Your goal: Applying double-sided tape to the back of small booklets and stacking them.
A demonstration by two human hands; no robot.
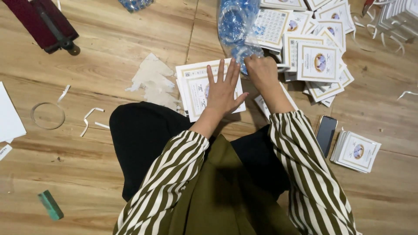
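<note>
I sit on a wooden floor in striped sleeves. My left hand (223,89) lies flat with fingers spread on a small stack of white cards with gold borders (194,85) in front of my knees. My right hand (260,71) is closed on the lower end of a clear plastic bag of blue beads (235,26) that lies just beyond the stack. A scattered heap of the same gold-bordered cards (318,61) spreads to the right of the bag.
A black phone (326,134) and another neat card stack (356,151) lie at my right. Torn white paper (150,78), paper strips (89,118) and a clear ring (48,115) lie left. A dark red case (41,21) is far left, a green block (50,205) near left.
</note>
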